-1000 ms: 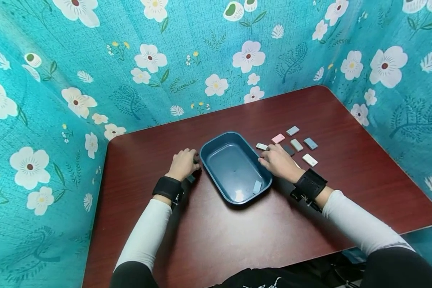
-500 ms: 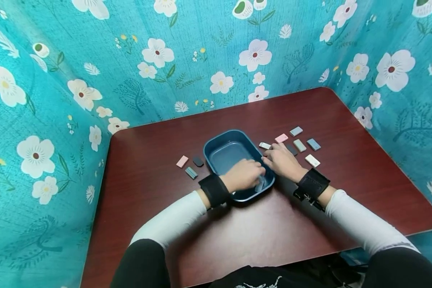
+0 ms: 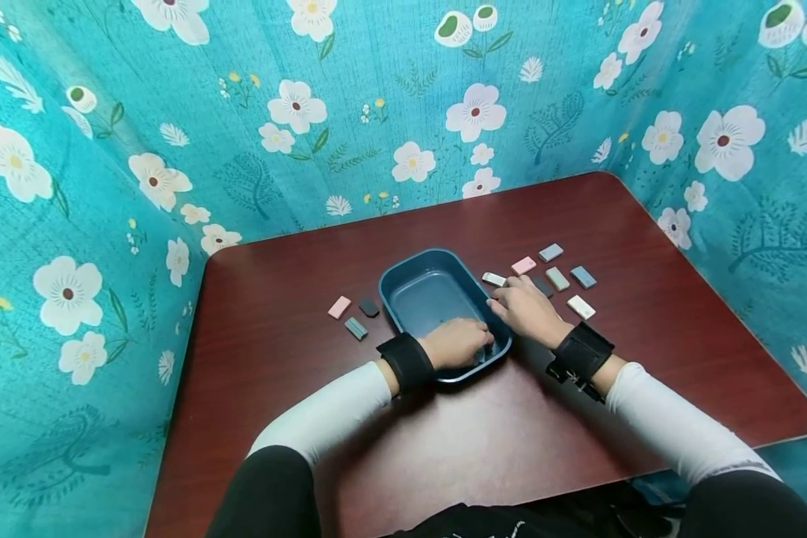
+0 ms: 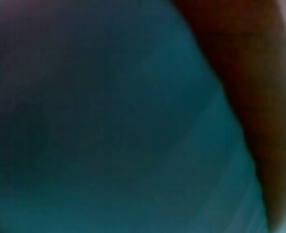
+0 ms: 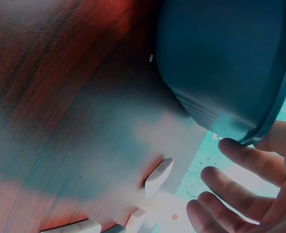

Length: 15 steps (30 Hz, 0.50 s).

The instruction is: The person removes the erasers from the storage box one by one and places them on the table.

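Note:
In the head view my left hand point(image 3: 459, 343) reaches down into a dark blue plastic basin point(image 3: 409, 270), over its near right end. Its fingers point downward; I cannot tell what they hold, since the back of the hand covers them. My right hand point(image 3: 528, 307) is at the basin's right rim. In the right wrist view its thumb overlaps the rim of the basin point(image 5: 220, 63) and the index fingertip point(image 5: 232, 145) lies against the outside, while the other fingers stay spread. The left wrist view is dark and blurred, mostly filled by the basin wall point(image 4: 182, 121).
Left of the basin lie a pink block point(image 3: 339, 307), a dark block point(image 3: 368, 307) and a green-grey block point(image 3: 356, 329). Several small blocks are spread right of it, among them a white one point(image 3: 581, 307), a blue one point(image 3: 583, 276) and another pink one point(image 3: 523, 266).
My left hand has moved right, from beside the small blocks on the left into the basin, then slightly lower. It now covers the light blue block there. My right hand stays at the rim.

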Tool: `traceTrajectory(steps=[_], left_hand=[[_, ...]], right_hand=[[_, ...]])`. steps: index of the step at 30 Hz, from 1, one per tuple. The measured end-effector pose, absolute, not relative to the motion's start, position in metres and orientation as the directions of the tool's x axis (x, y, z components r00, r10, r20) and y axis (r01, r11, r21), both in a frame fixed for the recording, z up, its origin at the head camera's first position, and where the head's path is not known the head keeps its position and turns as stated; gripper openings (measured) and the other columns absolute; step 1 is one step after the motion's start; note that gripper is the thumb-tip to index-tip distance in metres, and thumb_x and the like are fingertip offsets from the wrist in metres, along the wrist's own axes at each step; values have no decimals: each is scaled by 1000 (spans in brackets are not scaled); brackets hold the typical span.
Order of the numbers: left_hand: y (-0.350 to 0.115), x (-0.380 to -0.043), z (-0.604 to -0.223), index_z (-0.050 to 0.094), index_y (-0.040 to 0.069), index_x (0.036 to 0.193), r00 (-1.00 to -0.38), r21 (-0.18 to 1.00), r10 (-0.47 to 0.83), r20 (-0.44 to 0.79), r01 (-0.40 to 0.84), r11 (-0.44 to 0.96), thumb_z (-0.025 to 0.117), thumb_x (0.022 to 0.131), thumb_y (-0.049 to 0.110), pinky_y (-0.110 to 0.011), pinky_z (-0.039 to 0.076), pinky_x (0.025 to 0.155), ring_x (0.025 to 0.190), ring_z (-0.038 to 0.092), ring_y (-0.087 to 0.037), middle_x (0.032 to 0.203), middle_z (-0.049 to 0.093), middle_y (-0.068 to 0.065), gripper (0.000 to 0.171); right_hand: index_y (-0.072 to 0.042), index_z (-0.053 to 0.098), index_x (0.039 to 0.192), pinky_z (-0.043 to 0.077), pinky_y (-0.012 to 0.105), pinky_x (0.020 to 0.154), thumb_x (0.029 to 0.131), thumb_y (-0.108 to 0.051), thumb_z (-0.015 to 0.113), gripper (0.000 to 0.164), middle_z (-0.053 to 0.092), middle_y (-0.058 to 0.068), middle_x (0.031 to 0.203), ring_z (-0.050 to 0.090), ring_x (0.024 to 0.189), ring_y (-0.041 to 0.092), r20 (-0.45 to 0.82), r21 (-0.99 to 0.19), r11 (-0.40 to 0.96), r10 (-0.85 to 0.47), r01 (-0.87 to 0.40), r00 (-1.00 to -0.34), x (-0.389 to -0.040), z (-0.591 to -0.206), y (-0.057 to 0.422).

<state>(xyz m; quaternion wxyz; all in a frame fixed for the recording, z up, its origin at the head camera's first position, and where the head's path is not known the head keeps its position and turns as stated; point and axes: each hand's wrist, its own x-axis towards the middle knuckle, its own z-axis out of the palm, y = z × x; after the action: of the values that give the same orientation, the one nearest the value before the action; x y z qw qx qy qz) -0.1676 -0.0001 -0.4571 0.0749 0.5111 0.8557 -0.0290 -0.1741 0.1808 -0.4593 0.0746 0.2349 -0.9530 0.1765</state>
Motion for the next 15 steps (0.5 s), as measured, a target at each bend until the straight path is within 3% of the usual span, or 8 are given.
traceTrajectory(steps=[3,9,15], left_hand=[[-16,-173,-443,69,15,116,-546,103,833,-89,827,553,73,86,26,-31,51,89,103,63,-17,111,66,-2,33],[-67,-174,-408,67,14,119,-762,300,646,41,626,720,70,90,29,-34,51,89,103,60,-19,114,64,-4,33],[-102,-153,-424,68,11,116,-889,367,457,29,435,822,73,87,25,-39,51,84,97,61,-23,110,65,-8,32]], right_hand=[[3,75,97,42,44,90,93,-18,63,24,68,15,85,55,87,29,207,-322,828,-412,-460,-887,-174,-459,183],[4,74,102,43,44,85,95,-18,61,26,67,16,90,55,88,29,165,-373,840,-359,-395,-919,-170,-457,193],[4,72,107,44,45,83,97,-20,58,29,67,18,96,54,91,30,150,-383,848,-336,-368,-930,-168,-453,204]])
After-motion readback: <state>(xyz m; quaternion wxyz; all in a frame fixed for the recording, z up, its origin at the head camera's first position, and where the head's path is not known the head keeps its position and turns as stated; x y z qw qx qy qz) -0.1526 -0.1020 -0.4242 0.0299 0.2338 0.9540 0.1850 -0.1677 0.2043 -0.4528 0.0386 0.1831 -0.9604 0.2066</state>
